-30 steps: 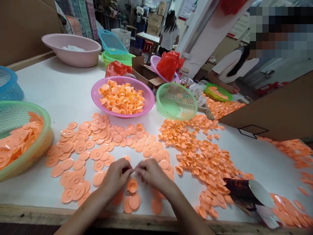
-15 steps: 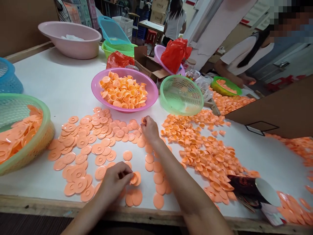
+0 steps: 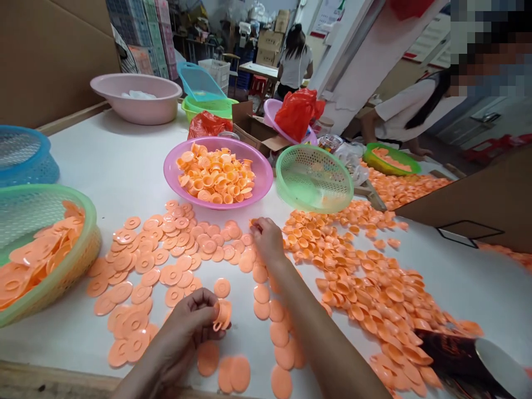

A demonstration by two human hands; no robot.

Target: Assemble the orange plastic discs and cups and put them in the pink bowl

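My left hand (image 3: 193, 321) is closed on a small orange toy cup (image 3: 223, 315), tilted so its side and handle show. Below and beside it lie flat orange discs (image 3: 240, 373) on the white table. Farther forward, my right hand (image 3: 269, 241) pinches something small and orange, mostly hidden by the fingers. That hand is between the spread of ringed orange saucers (image 3: 170, 274) on its left and a heap of small orange cup pieces (image 3: 366, 282) on its right. Just beyond it stands a pink bowl (image 3: 266, 185) filled with orange toy cups (image 3: 216, 174).
A green basket (image 3: 89, 221) of orange pieces stands at left, by a blue basket (image 3: 31, 144). Another green basket (image 3: 313, 177) is beside the pink bowl. Cardboard (image 3: 474, 205) rises on the right, and a co-worker (image 3: 399, 113) leans in behind it.
My view has tipped up, so the table sits lower. The cup in my left hand has turned and shows its handle. My right hand stays near the saucers and cup heap, still pinched.
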